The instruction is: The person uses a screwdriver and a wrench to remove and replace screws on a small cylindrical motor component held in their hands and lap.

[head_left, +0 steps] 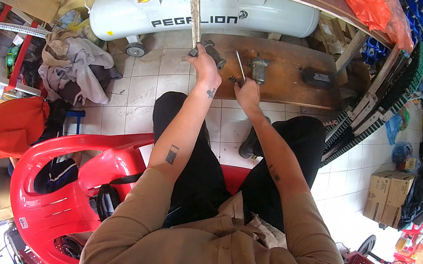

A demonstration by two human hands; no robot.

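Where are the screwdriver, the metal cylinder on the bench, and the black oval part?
screwdriver (240, 66), head view, mid shaft.
metal cylinder (258, 69), head view, its body.
black oval part (318, 77), head view, top face.

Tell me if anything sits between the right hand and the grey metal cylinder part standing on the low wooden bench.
Nothing visible does. The right hand holds a thin metal rod tool at the front edge of the low wooden bench; the grey metal cylinder part stands just beyond it, with only bare wood between.
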